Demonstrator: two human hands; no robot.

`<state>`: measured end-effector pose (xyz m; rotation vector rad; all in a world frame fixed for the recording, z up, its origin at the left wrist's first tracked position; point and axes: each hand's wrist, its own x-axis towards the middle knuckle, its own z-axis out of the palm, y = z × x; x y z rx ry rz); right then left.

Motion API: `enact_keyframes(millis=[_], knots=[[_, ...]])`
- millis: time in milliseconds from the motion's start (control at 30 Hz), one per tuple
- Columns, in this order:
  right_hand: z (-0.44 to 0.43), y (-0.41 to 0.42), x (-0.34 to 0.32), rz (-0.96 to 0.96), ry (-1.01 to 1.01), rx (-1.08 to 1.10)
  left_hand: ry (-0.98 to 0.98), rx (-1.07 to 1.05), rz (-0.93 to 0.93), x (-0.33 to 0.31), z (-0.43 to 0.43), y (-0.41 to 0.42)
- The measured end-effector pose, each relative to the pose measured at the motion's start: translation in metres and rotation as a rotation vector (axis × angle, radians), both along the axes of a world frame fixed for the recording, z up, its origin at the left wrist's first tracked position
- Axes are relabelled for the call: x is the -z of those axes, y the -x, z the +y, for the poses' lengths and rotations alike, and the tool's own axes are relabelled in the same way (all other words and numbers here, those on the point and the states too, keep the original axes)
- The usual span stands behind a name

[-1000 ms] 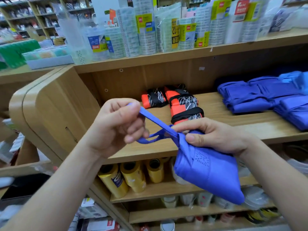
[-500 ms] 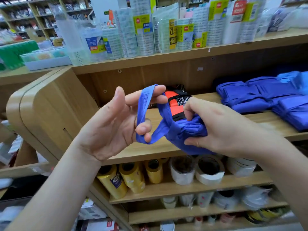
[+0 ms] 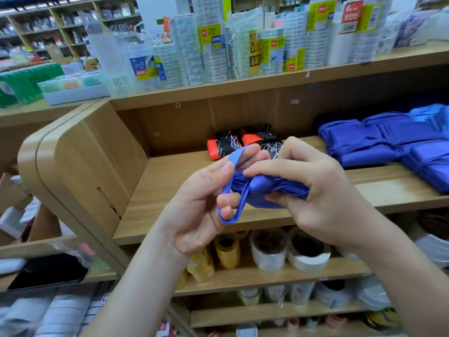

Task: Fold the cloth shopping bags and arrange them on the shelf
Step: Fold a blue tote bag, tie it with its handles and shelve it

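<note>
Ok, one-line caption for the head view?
Right hand grips a bunched blue cloth bag while left hand stretches its handle loop before a wooden shelf holding folded blue bags.

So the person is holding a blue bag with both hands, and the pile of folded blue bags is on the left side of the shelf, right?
Not quite. The head view shows the pile of folded blue bags on the right side of the shelf, not the left. The left hand and right hand do both hold a blue bag.

Wooden shelf (image 3: 170, 186) (folded blue bags (image 3: 379, 144) atop)
</note>
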<state>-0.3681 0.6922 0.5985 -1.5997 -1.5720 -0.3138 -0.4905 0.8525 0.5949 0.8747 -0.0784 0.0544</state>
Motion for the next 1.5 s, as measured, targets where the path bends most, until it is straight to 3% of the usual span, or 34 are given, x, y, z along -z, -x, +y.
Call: enact_keyframes(millis=[167, 300, 500, 633, 767, 933, 1033, 1200, 1400, 1500], knots=[[-0.009, -0.006, -0.001, 0.155, -0.032, 0.015, -0.002, -0.486, 0.216, 0.003, -0.002, -0.014], [-0.01, -0.008, 0.005, 0.369, -0.102, -0.018, -0.309, -0.534, 0.311, 0.016, -0.005, -0.017], [-0.002, -0.014, 0.022, 0.825, -0.207, -0.177, -0.459, -0.51, -0.161, 0.019, -0.01, -0.016], [-0.001, -0.025, 0.027, 1.163, -0.349, -0.274, -0.808, -0.432, -0.272, 0.017, -0.008, -0.007], [0.0, -0.024, 0.029, 1.263, -0.366, -0.288, -1.112, -0.454, -0.295, 0.013, -0.01, -0.009], [0.003, -0.018, 0.027, 1.378, -0.462, -0.306, -1.25, -0.625, -0.363, 0.006, -0.008, -0.017], [0.005, -0.016, 0.025, 1.444, -0.501, -0.289, -1.197, -0.736, -0.314, 0.01, -0.013, -0.023], [0.007, -0.016, 0.026, 1.391, -0.562, -0.158, -0.833, -0.685, -0.173, 0.025, -0.029, -0.035], [0.004, -0.013, 0.036, 1.29, -0.502, -0.123, -0.767, -0.702, -0.159, 0.029, -0.032, -0.052], [0.008, -0.012, 0.032, 1.317, -0.691, -0.002, -0.6, -0.731, -0.17, 0.034, -0.044, -0.063]])
